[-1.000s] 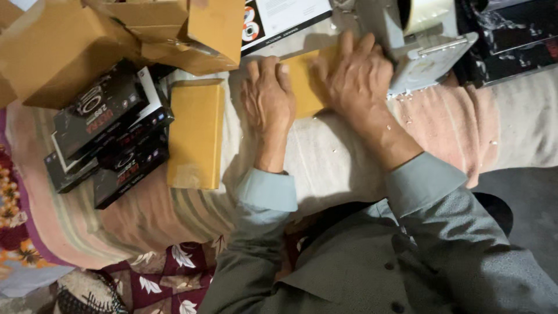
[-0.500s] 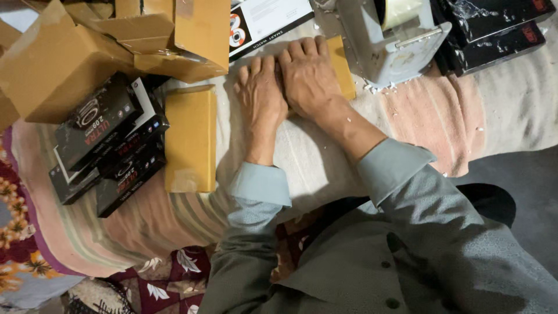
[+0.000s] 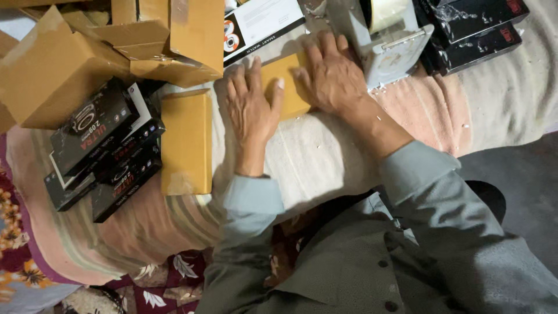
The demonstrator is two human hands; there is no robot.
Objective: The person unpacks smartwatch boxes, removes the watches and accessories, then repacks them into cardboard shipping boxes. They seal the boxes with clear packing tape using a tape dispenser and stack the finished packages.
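A small yellow-brown wrapped packet [image 3: 286,87] lies on the striped cloth, and both my hands press flat on it. My left hand [image 3: 251,110] covers its left side with fingers spread. My right hand [image 3: 330,74] lies over its right side, fingertips toward the top edge. Just right of my right hand stands a grey tape dispenser [image 3: 388,40] with a roll of clear tape. A second yellow-brown packet [image 3: 186,142] rests to the left of my left hand, apart from it.
Open cardboard boxes [image 3: 70,58] crowd the top left. Several black product boxes [image 3: 104,151] are stacked at the left, with more black boxes [image 3: 474,29] at the top right. A white and black box [image 3: 258,26] lies above my hands. A flowered cloth [image 3: 17,244] shows lower left.
My hands, pressed close together on the packet half a second ago, have spread apart, the left sliding left and the right staying on the right side. The view has shifted slightly.
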